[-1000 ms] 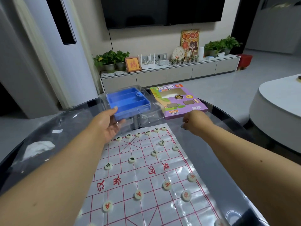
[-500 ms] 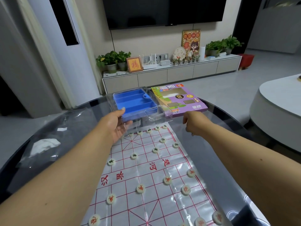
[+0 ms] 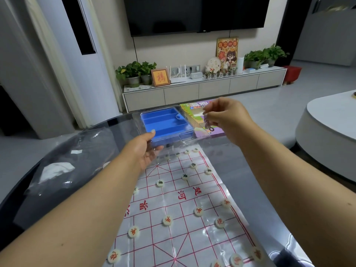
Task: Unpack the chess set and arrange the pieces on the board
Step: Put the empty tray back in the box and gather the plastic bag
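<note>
A blue three-compartment tray [image 3: 165, 123] in a clear plastic case sits at the far end of the white, red-gridded board sheet [image 3: 185, 212], beside the purple box [image 3: 200, 120], while round cream pieces [image 3: 167, 220] (red- and green-lettered) stand on the sheet's line crossings.

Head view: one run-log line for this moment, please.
left hand: holds blue tray near edge | right hand: raised, pinching small dark item | pieces on board | purple box behind
</note>
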